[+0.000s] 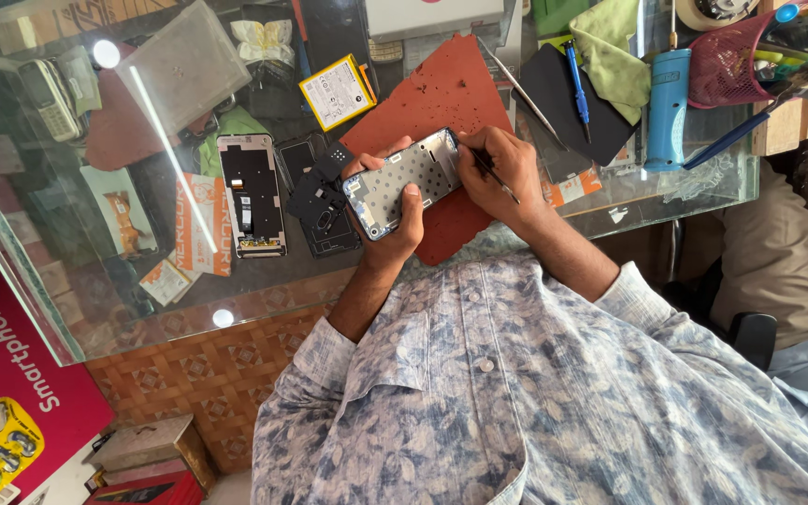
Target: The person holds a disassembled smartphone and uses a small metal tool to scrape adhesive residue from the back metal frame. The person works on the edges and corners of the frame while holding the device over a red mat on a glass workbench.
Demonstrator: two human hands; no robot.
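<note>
My left hand (393,220) grips an opened phone frame (404,182), silvery and grey, held tilted above a red mat (441,93) on the glass counter. My right hand (507,173) pinches a thin dark tool (496,175), like tweezers or a fine screwdriver, with its tip at the right end of the frame. A second phone body (251,194) with its black board exposed lies to the left. Black cover pieces (322,192) lie between it and my left hand. A yellow phone battery (337,92) rests further back.
The glass counter (95,281) carries a blue cylindrical tool (668,108), a blue pen (577,84) on a black pad, a green cloth (614,51) and a red mesh basket (727,61) of tools. Another person's beige sleeve (778,271) is at the right.
</note>
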